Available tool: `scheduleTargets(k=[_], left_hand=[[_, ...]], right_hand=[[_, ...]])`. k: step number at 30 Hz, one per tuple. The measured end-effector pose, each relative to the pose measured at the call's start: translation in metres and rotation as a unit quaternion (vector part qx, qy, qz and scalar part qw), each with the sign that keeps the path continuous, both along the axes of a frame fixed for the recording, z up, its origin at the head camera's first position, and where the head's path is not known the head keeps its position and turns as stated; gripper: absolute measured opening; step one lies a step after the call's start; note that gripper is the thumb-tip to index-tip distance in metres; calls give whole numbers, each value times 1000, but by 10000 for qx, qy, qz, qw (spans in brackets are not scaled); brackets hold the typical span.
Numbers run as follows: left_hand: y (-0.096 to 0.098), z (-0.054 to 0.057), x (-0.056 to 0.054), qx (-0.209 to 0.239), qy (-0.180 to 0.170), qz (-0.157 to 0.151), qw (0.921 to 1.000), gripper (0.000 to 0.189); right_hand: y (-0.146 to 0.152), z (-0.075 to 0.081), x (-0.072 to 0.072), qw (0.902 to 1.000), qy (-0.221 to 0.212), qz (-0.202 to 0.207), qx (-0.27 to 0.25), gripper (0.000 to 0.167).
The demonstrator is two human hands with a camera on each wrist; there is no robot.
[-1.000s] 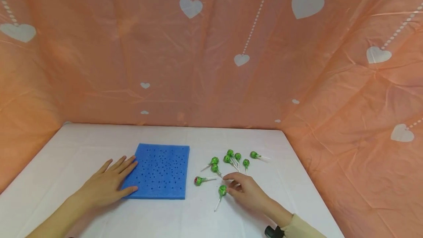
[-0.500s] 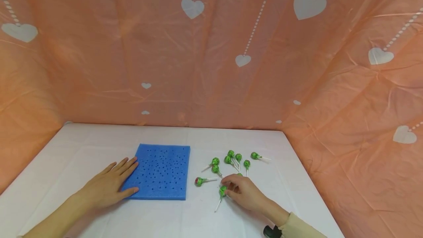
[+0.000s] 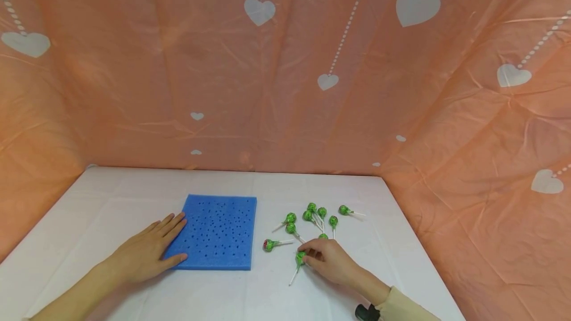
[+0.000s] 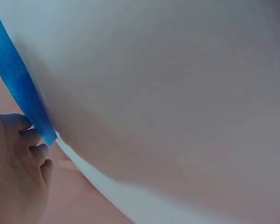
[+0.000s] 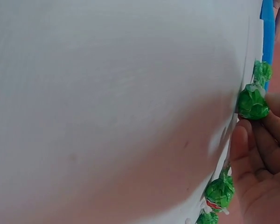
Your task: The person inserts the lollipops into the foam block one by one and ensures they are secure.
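In the head view my left hand [image 3: 144, 251] lies with fingers spread along the left edge of a blue foam block [image 3: 216, 232] dotted with small dark holes. The left wrist view shows the fingers at the side of the blue foam [image 4: 21, 84]. To the right of the block, my right hand [image 3: 330, 261] pinches the head of a green-wrapped lollipop [image 3: 300, 259], its white stick pointing toward the near side. Close up in the right wrist view, the lollipop [image 5: 253, 103] sits between thumb and fingers. Another lollipop [image 3: 323, 236] is partly hidden behind that hand.
Several green lollipops [image 3: 311, 207] lie scattered beyond my right hand, one lollipop [image 3: 343, 209] farther right and one lollipop [image 3: 268, 245] close to the block. A white-covered table [image 3: 134, 187] carries everything. Orange sheeting [image 3: 285, 128] with hearts stands behind and at both sides.
My right hand has come down slightly onto the near lollipop, and its fingers have closed on the head. The left hand stays on the foam block.
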State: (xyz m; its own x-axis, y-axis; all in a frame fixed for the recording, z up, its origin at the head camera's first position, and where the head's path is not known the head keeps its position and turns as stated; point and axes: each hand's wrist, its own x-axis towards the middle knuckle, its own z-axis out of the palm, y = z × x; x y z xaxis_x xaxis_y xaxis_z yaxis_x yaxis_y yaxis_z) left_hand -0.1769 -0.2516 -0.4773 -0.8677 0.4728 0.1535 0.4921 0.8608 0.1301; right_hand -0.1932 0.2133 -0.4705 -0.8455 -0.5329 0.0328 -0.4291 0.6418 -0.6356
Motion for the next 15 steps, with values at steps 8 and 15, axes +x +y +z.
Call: scheduleTargets(k=[8,15], left_hand=[[1,2,0,-62,-112,9,9999,85],[0,0,2,46,-100,35,9999,86]], right_hand=[[1,0,0,9999,-145,-48,-72,20],[1,0,1,9997,-59,-27,-246,21]])
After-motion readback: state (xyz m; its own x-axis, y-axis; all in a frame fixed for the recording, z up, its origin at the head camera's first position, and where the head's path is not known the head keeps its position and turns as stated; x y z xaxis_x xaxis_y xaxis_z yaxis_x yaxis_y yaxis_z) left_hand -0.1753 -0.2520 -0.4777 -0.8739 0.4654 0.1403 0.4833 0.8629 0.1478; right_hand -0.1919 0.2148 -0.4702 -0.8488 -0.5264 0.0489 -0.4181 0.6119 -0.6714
